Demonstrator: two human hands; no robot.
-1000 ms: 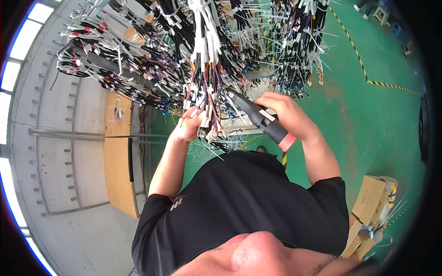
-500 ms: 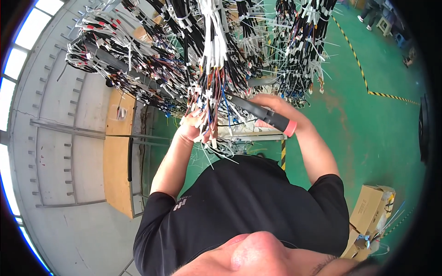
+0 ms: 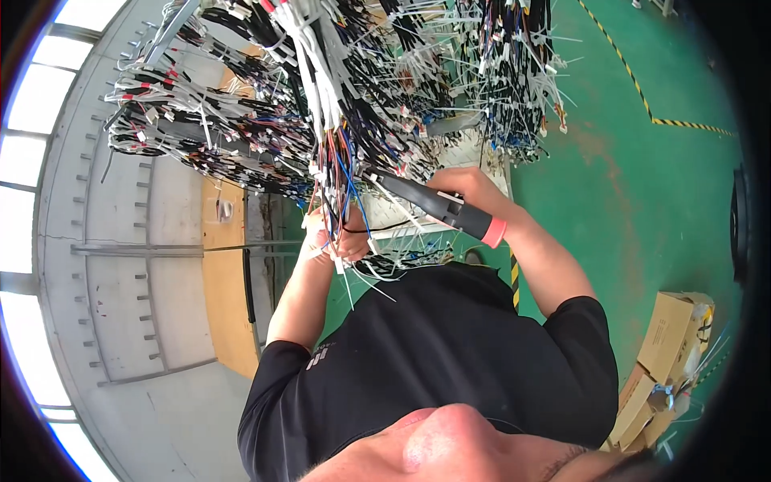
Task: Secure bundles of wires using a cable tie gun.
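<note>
A hanging wire harness (image 3: 328, 88) with white and black sleeves ends in loose coloured wires and small white connectors in front of me. My left hand (image 3: 353, 239) is closed around those wire ends, and several thin white tails stick out below it. In my right hand (image 3: 475, 191) is a black cable tie gun (image 3: 426, 199) with a red rear end. Its nose points up and left and meets the harness just above my left hand. The wires hide the exact contact at the nose.
Thick bundles of harnesses (image 3: 518, 80) hang behind and to both sides, with cable tie tails jutting out. A wooden board (image 3: 229, 301) stands by the white wall at left. Open cardboard boxes (image 3: 668, 337) sit on the green floor (image 3: 562, 209) at right.
The harness in front has swung left and tilts more. My left hand has shifted slightly down with the wires; the cable tie gun has moved a little left and down.
</note>
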